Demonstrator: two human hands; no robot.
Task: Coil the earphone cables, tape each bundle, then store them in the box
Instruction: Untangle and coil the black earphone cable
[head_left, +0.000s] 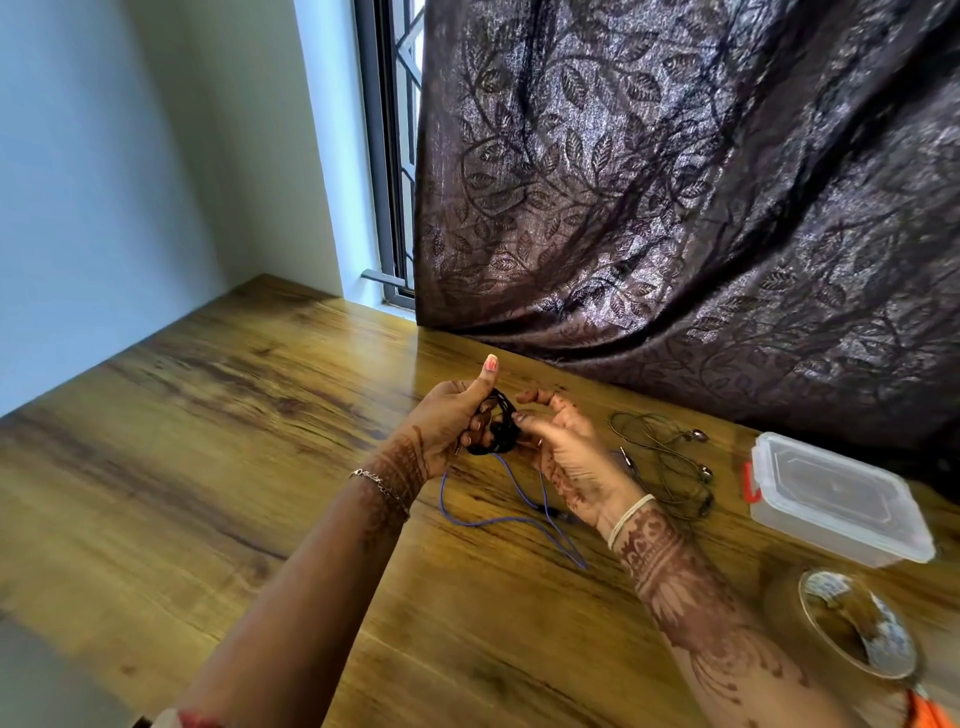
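Note:
My left hand (451, 422) grips a dark coil of earphone cable (500, 427) above the wooden table (218, 415), thumb raised. My right hand (563, 449) pinches the same coil from the right side. A blue length of that cable (511, 519) hangs down and trails across the table below my hands. A second, dark earphone set (670, 462) lies loose on the table to the right. The clear plastic box (836, 501) with a red latch and its lid on stands at the far right. A roll of clear tape (857, 623) lies in front of the box.
A dark leaf-patterned curtain (675, 208) hangs down onto the table's back edge behind my hands. A window frame (387, 182) and a pale wall (130, 182) stand at the back left. Bare wood stretches to the left of my arms.

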